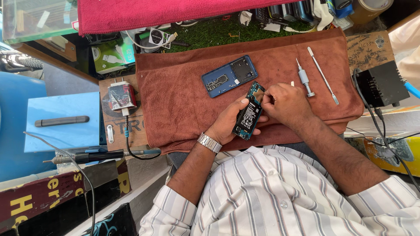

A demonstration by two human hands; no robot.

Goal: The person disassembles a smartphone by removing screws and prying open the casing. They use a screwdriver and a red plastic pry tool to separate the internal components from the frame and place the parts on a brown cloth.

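Left hand [229, 120]: curled around the opened phone [248, 114], cradling it from below, just above the brown towel [175, 109].
Right hand [282, 102]: fingertips pinched together at the phone's upper end, on something too small to make out.
Phone: it looked light, stiff and fragile, its board and battery bare; best gripped by the side edges.
Nearby on the towel: the blue back cover [229, 75] lay just beyond; a small screwdriver [304, 80] and a thin metal pry tool [323, 75] sat to the right.
Table edge: a black box [382, 84] with cables.
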